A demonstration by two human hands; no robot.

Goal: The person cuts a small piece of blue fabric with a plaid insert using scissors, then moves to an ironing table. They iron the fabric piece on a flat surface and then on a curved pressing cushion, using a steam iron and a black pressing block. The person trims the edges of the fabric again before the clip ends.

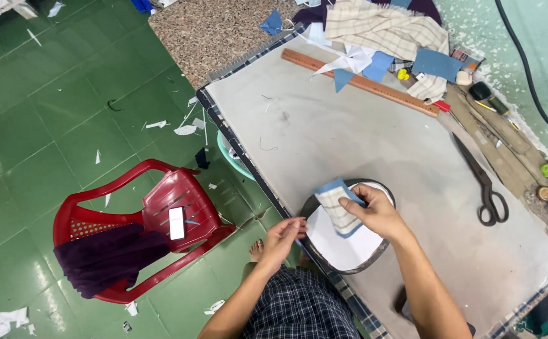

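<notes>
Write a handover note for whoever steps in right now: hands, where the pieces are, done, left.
Left hand: pinches the near edge of the white sheet at the table edge.
Right hand: holds a folded checked fabric piece with blue edge above the sheet.
Sheet lies inside a dark oval ring on the grey work cloth.
Scissors to the right, wooden ruler and fabric scraps at the far end.
Done: piece is folded. Left: it is not yet laid flat.

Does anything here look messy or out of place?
Yes. White scraps lie scattered over the green floor, and a phone sits loose on the red chair beside a dark purple cloth.
</notes>
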